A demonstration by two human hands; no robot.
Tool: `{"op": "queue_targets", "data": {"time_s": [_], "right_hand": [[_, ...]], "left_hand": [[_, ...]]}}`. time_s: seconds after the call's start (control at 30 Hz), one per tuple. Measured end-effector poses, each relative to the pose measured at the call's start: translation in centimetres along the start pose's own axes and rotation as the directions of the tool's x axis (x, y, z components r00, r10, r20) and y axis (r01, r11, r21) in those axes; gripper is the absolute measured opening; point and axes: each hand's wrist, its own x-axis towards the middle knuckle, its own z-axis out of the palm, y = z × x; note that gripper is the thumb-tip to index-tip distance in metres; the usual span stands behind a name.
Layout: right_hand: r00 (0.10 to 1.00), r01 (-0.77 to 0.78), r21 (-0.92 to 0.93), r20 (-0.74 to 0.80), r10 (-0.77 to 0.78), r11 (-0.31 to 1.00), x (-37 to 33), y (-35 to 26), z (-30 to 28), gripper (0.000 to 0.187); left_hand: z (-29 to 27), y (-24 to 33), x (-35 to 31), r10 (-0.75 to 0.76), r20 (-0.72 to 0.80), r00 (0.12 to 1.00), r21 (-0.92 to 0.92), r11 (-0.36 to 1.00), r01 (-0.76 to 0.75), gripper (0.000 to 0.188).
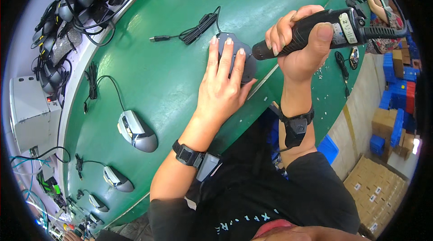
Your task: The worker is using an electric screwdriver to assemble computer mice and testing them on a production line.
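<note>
The left hand [221,88] lay spread over a dark wired mouse [249,68], probably steadying it. The right hand [301,63] gripped an electric screwdriver [315,23], angled left toward it.

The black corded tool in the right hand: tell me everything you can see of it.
The black corded tool is a thick cylinder, seemingly hard plastic, narrowing to a rounded nose. A pale label sits near its rear, where a ridged dark cable leads off. The right hand grips it, fingers and thumb wrapped around the body. It lies aslant, nose to the left and slightly lower in the picture, beside the dark grey mouse; whether they touch can't be told.
</note>
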Motion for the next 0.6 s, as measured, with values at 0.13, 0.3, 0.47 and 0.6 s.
{"op": "queue_targets", "data": {"time_s": [0.13, 0.3, 0.47, 0.6], "right_hand": [[0.998, -0.042, 0.067, 0.039, 0.040, 0.997, 0.2, 0.4, -1.1, 0.061], [0.993, -0.068, 0.122, 0.109, 0.055, 0.990, 0.5, -0.6, -1.4, 0.067], [0.998, -0.014, 0.357, 0.058, -0.007, 0.934, 0.7, -3.2, -1.9, 0.080], [0.943, 0.119, 0.487, 0.216, -0.251, 0.865, -0.8, -10.7, -9.0, 0.078]], "left_hand": [[0.2, 0.1, 0.0, -0.005, 0.005, 1.000, 0.000, 1.000, 0.005, 0.075], [0.1, 1.1, 1.0, 0.011, 0.019, 1.000, -0.004, 1.000, -0.011, 0.073], [-0.7, 0.5, 1.1, -0.019, 0.011, 1.000, 0.132, 0.991, 0.017, 0.068], [-2.4, 1.5, 0.6, 0.091, 0.062, 0.994, 0.262, 0.959, -0.104, 0.061]]}}
